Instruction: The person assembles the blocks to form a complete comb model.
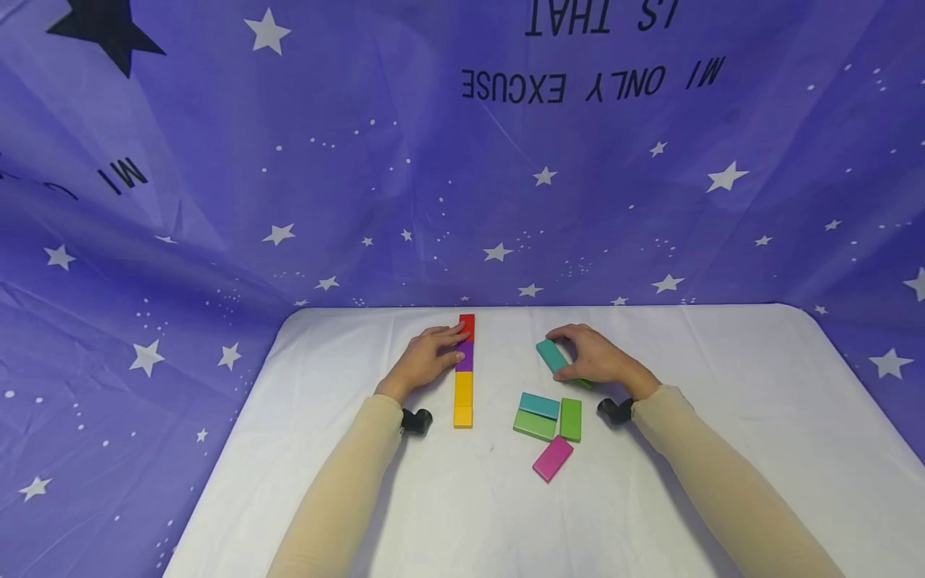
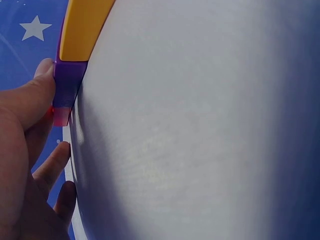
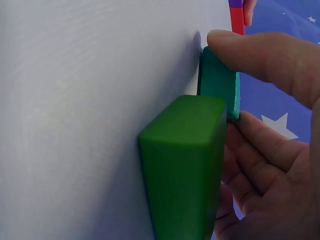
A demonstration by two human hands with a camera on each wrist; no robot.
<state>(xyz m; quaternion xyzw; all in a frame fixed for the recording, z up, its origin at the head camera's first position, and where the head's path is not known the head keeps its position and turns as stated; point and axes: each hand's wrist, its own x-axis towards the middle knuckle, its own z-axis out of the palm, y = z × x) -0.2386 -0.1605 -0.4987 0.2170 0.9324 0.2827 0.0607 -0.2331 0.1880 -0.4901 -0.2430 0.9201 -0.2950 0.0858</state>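
Note:
A straight row of blocks runs away from the person: two yellow ones [image 1: 463,397], then a purple block [image 1: 465,356] and a red block [image 1: 469,325] at the far end. My left hand [image 1: 425,359] lies along the row's left side, thumb against the purple block [image 2: 69,82] and extended fingers reaching the red one. My right hand [image 1: 601,356] pinches a teal block [image 1: 552,358] between thumb and fingers, close over the table. Next to the teal block, partly hidden by that hand, is a green block [image 3: 182,150], which looms large in the right wrist view.
Nearer the person lie a second teal block [image 1: 539,405] against a light green block [image 1: 535,425], another green block [image 1: 571,420] and a pink block [image 1: 552,459]. A white cloth covers the table [image 1: 462,514]. Purple star-printed fabric [image 1: 433,160] hangs behind it.

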